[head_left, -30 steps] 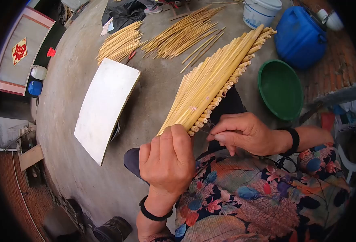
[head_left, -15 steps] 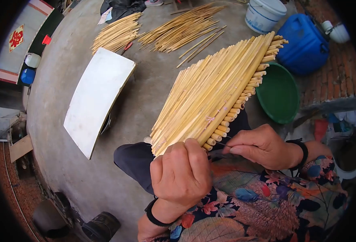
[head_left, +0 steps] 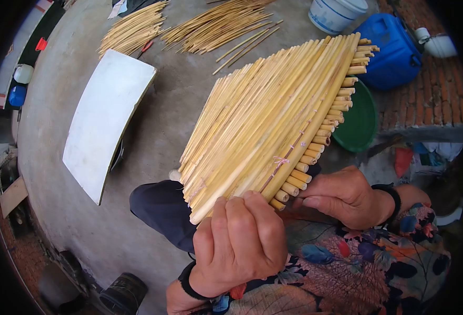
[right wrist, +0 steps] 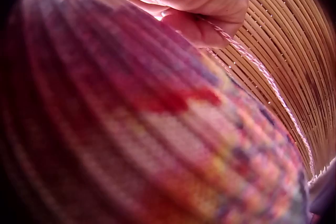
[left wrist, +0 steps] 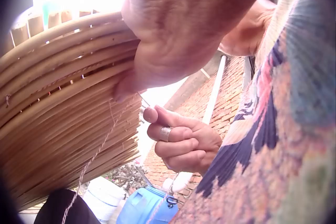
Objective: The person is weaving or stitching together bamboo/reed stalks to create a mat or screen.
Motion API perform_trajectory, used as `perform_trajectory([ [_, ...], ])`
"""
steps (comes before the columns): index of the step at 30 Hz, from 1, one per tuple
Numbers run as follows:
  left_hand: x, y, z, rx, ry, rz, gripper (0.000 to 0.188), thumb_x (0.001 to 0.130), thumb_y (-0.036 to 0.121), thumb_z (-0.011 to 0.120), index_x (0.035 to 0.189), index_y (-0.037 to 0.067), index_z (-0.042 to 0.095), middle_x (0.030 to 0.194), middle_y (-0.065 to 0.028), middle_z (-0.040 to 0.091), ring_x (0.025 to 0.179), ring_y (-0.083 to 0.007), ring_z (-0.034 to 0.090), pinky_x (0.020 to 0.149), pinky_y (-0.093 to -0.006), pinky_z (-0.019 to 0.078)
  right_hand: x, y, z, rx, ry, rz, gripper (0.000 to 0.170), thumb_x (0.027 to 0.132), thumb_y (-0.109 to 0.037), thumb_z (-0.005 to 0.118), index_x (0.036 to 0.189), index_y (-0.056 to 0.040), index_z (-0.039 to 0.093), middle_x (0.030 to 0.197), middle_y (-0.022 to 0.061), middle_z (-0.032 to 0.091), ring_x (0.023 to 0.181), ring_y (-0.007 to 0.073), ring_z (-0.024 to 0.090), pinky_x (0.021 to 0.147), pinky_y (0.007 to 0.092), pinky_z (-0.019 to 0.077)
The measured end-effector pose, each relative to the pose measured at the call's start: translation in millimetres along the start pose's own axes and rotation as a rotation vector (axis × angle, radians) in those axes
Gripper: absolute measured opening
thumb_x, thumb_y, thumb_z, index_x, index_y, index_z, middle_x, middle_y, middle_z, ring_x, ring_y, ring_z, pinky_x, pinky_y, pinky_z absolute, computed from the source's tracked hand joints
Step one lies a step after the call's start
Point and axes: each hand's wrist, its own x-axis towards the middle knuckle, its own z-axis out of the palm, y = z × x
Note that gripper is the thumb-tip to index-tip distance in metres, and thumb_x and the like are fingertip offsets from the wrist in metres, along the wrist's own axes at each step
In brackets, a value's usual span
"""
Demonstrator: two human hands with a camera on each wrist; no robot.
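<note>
A slanted panel of yellow stalks (head_left: 268, 121) lies across the person's lap in the head view, with cut ends sticking out beneath its right edge. The left hand (head_left: 242, 239) grips its near corner, fingers on top, thumb underneath. Just right of that corner is the right hand (head_left: 347, 197), its fingers curled. In the left wrist view, the right hand (left wrist: 184, 142) pinches a thin needle-like piece (left wrist: 143, 98) pointing at the panel's underside. Pinkish twine (left wrist: 97, 153) hangs below the panel. In the right wrist view, twine (right wrist: 262, 69) runs from the right hand (right wrist: 205, 8).
A white board (head_left: 108, 121) stands left of the lap. Stalk piles (head_left: 137, 26) lie on the floor ahead. A green basin (head_left: 365, 118), blue jug (head_left: 389, 50) and white bucket (head_left: 336, 13) stand right; a dark bucket (head_left: 123, 294) is at the lower left.
The panel has turned to show more of its broad top face. Both hands now sit lower in the head view, the right one also farther right. The floor objects have shifted left in view.
</note>
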Motion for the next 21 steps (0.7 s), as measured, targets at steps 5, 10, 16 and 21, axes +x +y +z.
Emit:
perform_trajectory([
  [5,-0.4,-0.7,-0.1,-0.01,0.016,0.021,0.013,0.086,0.008,0.049,0.085,-0.003,0.057,0.07,-0.0095,0.058,0.061,-0.0187,0.062,0.05,-0.0256,0.0402,1.1,-5.6,-3.1,-0.026,-0.019,0.017,0.011,0.09,-0.009,0.058,0.095,0.0,0.063,0.078,0.0124,0.063,0.068,0.0248,0.065,0.057,0.0301,0.0484],
  [10,0.4,-1.5,-1.0,-0.013,0.013,0.024,0.013,0.087,0.008,0.05,0.085,-0.003,0.057,0.069,-0.0092,0.057,0.061,-0.0185,0.062,0.05,-0.0254,0.0407,2.1,-7.7,-2.3,-0.024,-0.025,0.04,0.011,0.09,-0.009,0.058,0.095,0.0,0.063,0.077,0.0117,0.063,0.067,0.0248,0.065,0.057,0.0305,0.0483],
  [16,1.3,-1.9,0.4,0.011,0.026,0.033,0.014,0.087,0.008,0.05,0.085,-0.004,0.057,0.069,-0.0094,0.057,0.06,-0.0187,0.062,0.049,-0.0255,0.0406,4.9,-5.8,-3.5,-0.019,-0.038,0.02,0.012,0.091,-0.01,0.057,0.096,0.0,0.062,0.079,0.0119,0.063,0.069,0.0251,0.065,0.059,0.0304,0.0489],
  [21,0.6,-1.4,1.3,0.018,0.022,0.03,0.014,0.087,0.008,0.05,0.085,-0.004,0.057,0.069,-0.0098,0.058,0.06,-0.0185,0.062,0.049,-0.0253,0.0403,7.4,-2.2,-2.2,-0.009,-0.051,-0.001,0.015,0.092,-0.011,0.056,0.1,0.0003,0.061,0.081,0.0124,0.063,0.072,0.0266,0.065,0.063,0.0305,0.0502],
])
